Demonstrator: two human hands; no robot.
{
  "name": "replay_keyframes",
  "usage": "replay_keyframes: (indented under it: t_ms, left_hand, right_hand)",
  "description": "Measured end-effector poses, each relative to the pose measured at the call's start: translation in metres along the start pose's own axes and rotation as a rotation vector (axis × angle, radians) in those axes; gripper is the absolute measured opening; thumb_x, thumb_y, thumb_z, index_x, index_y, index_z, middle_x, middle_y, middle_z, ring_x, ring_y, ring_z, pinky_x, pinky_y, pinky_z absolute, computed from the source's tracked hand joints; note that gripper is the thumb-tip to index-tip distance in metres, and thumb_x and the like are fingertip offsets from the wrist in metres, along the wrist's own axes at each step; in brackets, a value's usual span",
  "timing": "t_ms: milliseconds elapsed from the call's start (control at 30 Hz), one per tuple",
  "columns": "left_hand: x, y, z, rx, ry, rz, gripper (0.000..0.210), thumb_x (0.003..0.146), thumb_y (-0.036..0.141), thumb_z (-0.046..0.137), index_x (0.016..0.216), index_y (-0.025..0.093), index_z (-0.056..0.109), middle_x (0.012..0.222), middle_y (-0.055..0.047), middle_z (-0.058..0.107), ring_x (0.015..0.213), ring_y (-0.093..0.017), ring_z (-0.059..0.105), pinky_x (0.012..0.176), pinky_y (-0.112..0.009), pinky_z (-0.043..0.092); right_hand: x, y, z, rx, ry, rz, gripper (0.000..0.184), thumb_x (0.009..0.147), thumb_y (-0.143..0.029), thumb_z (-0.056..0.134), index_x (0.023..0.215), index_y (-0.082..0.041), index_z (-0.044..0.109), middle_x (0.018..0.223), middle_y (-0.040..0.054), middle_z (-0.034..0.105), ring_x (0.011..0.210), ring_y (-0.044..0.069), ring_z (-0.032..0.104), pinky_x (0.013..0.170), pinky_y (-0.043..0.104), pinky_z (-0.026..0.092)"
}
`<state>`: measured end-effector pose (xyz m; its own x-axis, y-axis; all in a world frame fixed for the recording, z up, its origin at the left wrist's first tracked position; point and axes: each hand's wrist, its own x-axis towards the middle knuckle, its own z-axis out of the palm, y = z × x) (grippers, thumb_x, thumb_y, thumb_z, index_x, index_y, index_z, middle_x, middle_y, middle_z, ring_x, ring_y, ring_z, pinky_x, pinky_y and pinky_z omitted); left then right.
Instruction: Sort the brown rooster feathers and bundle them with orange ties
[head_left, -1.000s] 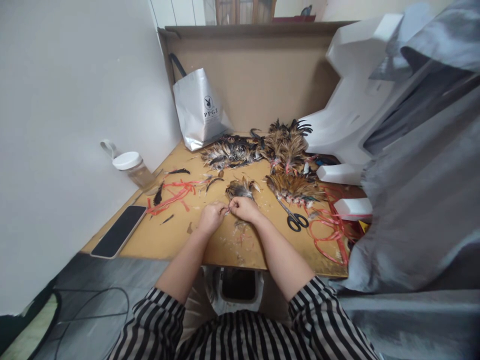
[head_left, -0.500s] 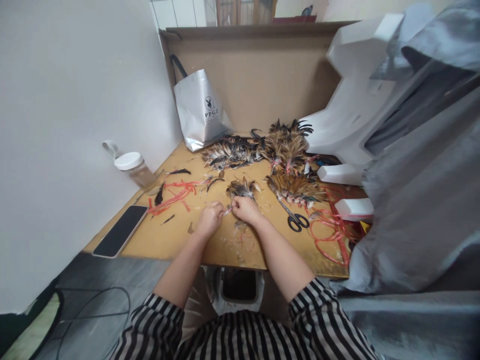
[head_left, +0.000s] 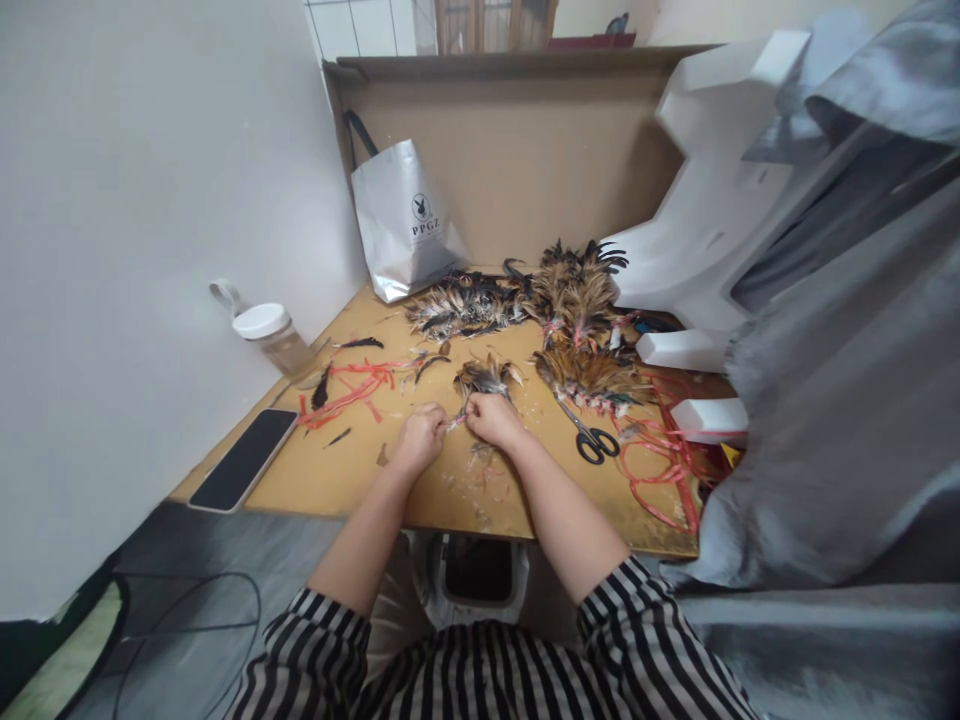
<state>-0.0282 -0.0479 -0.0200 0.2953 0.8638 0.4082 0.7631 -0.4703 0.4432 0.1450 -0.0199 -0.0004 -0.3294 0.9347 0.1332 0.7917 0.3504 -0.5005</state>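
My left hand is closed in a pinch at the table's middle. Between it and my right hand a short pinkish-white strand shows, its ends hidden in the fingers. My right hand is closed too, its fingers curled at the base of a small bunch of brown and grey feathers fanning out away from me. To the right lie black-handled scissors, their blades partly under a row of brown feathers. Pale feather scraps are scattered on the table below my hands.
Bigger feather piles lie at the back, near a silver bag. Red plastic strips lie left, and tangled red string lies right. A phone and a white-lidded jar line the left edge. White foam stands right.
The view has shifted very slightly. Both hands stay in nearly the same place, closed on the strand and at the feather bunch.
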Motion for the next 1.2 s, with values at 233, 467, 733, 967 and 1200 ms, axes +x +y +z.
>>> replay_keyframes:
  t_ms: [233,467,733,967,1200]
  left_hand:
    - [-0.001,0.004,-0.002,-0.088,0.095,-0.037,0.012,0.074,0.014,0.049,0.072,0.017,0.061,0.075,-0.006,0.058,0.073,-0.015,0.054,0.070,-0.028,0.042]
    - [-0.002,0.017,-0.004,0.007,0.144,-0.010,0.017,0.075,0.032,0.055,0.081,0.018,0.064,0.083,-0.007,0.059,0.083,-0.018,0.054,0.078,-0.030,0.041]
    - [-0.002,0.010,-0.004,0.033,0.048,-0.168,0.015,0.074,0.025,0.054,0.072,0.016,0.066,0.075,-0.008,0.062,0.073,-0.018,0.054,0.071,-0.029,0.040]
    - [0.006,0.009,-0.007,-0.859,0.274,-0.587,0.023,0.063,0.036,0.066,0.066,0.013,0.063,0.055,-0.001,0.056,0.046,-0.008,0.044,0.048,-0.021,0.033]
    - [0.034,0.036,-0.006,-1.304,0.130,-0.577,0.026,0.055,0.030,0.074,0.071,0.012,0.064,0.058,0.000,0.056,0.049,-0.005,0.046,0.047,-0.016,0.031]
  right_hand:
    - [0.003,0.004,0.001,0.098,-0.007,0.004,0.011,0.069,-0.024,0.051,0.072,-0.020,0.061,0.071,0.0004,0.063,0.061,0.011,0.052,0.054,0.021,0.031]
    - [0.010,0.010,0.010,0.396,0.033,0.005,0.020,0.064,-0.019,0.052,0.082,-0.018,0.061,0.059,-0.0030,0.060,0.051,0.009,0.050,0.052,0.020,0.035]
    - [0.016,0.007,0.003,0.881,0.167,0.114,0.015,0.065,-0.023,0.052,0.078,-0.016,0.056,0.050,-0.0052,0.054,0.034,0.006,0.041,0.038,0.019,0.032]
    - [0.011,-0.005,-0.016,1.188,0.217,0.186,0.021,0.064,-0.032,0.059,0.076,-0.015,0.057,0.051,-0.0041,0.055,0.033,0.004,0.037,0.034,0.017,0.024]
    - [0.008,-0.006,-0.020,1.352,0.060,0.135,0.027,0.060,-0.039,0.066,0.070,-0.015,0.059,0.056,-0.0030,0.056,0.037,0.003,0.038,0.034,0.016,0.022]
